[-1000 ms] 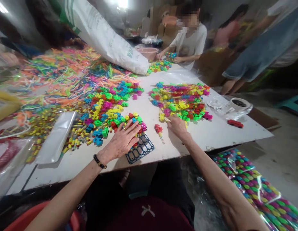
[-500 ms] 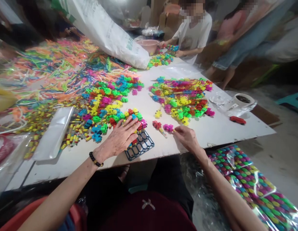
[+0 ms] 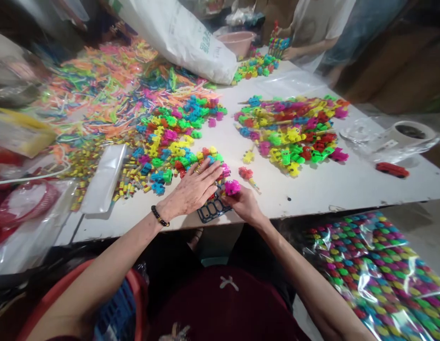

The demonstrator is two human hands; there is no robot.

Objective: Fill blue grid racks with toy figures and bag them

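1 magenta toy [image 3: 232, 187] in right hand [image 3: 246, 203]

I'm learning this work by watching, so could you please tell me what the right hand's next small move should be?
Probably the right hand should ease the pink toy into a bare cell of the dark rack, since its fingers hold that toy at the rack's edge, the near cells look unfilled, and the left hand lies flat across the far part.
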